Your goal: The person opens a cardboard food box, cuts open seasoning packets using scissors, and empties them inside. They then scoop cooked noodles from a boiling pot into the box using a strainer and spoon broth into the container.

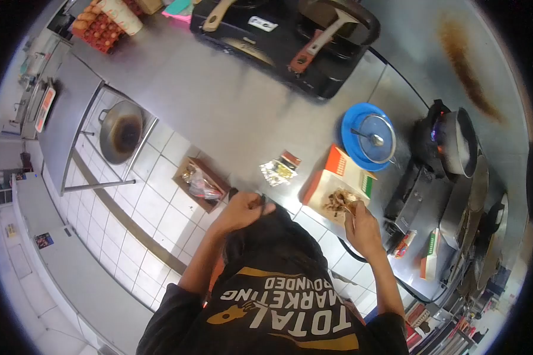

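The table [219,100] is of smooth metal, with a soft shine. The blue dish [349,137] looks like glossy plastic; the strainer [378,125] is of fine metal mesh, and the spoon [375,140] of shiny metal. The open carton [318,195] is of smooth printed cardboard. The wrapper [275,173] is crinkled, bright foil. The floor [175,210] has glossy tiles. The shirt [260,343] is matt cloth.

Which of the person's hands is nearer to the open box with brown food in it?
The right. The right hand is at the edge of the open box; the left hand is farther away, off to the box's left.
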A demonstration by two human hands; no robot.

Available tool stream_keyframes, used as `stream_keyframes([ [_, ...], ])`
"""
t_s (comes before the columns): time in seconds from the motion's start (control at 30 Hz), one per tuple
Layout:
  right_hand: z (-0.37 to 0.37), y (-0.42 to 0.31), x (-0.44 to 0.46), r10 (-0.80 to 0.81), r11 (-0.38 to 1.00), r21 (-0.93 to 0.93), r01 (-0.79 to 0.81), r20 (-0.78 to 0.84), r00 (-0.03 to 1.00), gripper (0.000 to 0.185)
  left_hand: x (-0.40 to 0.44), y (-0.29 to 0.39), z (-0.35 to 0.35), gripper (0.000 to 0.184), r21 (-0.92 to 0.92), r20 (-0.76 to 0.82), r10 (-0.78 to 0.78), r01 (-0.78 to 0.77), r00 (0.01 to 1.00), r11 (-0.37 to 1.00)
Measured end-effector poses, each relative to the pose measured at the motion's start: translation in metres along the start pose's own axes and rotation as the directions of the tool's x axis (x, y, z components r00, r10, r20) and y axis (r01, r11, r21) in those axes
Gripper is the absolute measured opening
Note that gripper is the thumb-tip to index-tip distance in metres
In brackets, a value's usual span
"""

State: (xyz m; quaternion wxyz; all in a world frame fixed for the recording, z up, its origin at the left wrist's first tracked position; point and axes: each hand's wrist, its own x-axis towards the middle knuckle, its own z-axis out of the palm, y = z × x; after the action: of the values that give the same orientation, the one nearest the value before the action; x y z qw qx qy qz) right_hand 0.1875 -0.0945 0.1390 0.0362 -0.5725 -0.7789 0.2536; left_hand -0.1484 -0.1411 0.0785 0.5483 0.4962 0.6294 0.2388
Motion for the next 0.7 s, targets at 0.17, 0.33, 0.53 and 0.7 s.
stream_keyframes([
  [0.17, 0.049, -0.109, 0.019, -0.145, 0.895, 0.431, 0.114, 0.038, 0.989, 0.019, -0.05, -0.057, -0.067, 0.033, -0.611, -0.13, -0.314, 0.173, 0.941, 0.772],
  [0.33, 0.222, -0.19, 0.072, -0.331, 0.741, 0.654, 0.152, 0.159, 0.93, 0.025, -0.121, -0.125, -0.118, 0.042, -0.791, -0.336, -0.531, 0.072, 0.778, 0.608],
  [0.53, 0.4, -0.271, 0.121, -0.285, 0.761, 0.648, -0.033, 0.38, 0.88, 0.043, -0.207, -0.188, -0.137, 0.044, -0.865, -0.414, -0.713, 0.0, 0.566, 0.502],
  [0.7, 0.406, -0.276, 0.128, -0.458, 0.727, 0.635, 0.261, 0.164, 0.874, 0.056, -0.232, -0.218, -0.13, 0.044, -0.86, -0.45, -0.7, -0.058, 0.555, 0.507],
])
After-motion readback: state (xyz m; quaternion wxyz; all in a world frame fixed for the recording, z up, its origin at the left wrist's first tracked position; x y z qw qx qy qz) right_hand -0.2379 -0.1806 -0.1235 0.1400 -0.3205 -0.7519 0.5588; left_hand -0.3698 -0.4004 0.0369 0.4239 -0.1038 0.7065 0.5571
